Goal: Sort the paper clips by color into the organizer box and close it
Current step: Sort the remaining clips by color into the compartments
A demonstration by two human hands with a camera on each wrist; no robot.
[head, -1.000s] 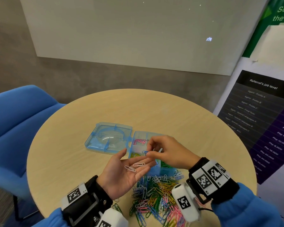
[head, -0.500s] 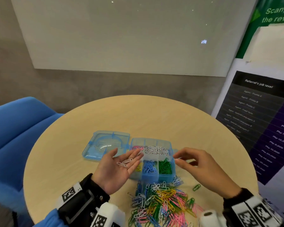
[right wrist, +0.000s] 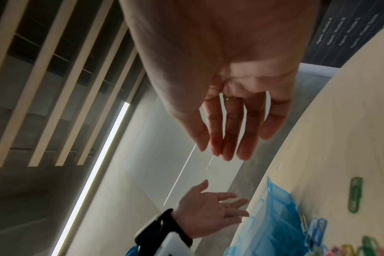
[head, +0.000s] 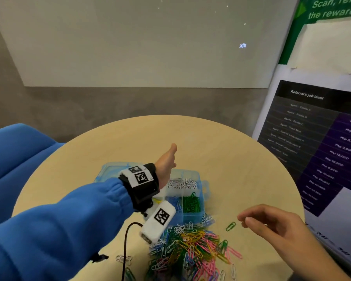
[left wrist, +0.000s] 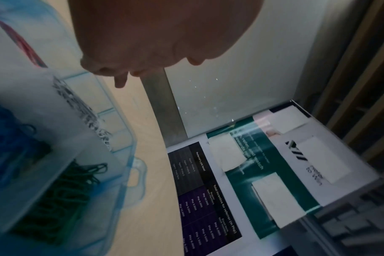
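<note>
While the left hand (head: 166,161) hovers palm-up over the far side of the organizer box (head: 202,186), its grip is released: the right wrist view shows the fingers spread, and whether any clips rest on the palm cannot be told from the blur. The right hand (head: 276,226) hangs above the table (head: 221,142) with fingers loosely extended and nothing between them, its fingertips just beside a lone green clip (head: 230,226).

That stray clip looks like the next pick. To take it cleanly, press one fingertip on its end so the other end lifts, then pinch it between thumb and forefinger; a flat wire clip on a smooth top tends to skate away from a straight pinch. Carry it to the green compartment (head: 192,203), the near right one, and let go low inside the walls so it cannot bounce into the blue or white sections.

The mixed pile (head: 188,246) in front of the box is large, so sorting is far from done, and the lid (head: 109,169) lies open to the left. Pulling several clips of one colour per trip would be quicker, though linked clips may drag the wrong colours along.
</note>
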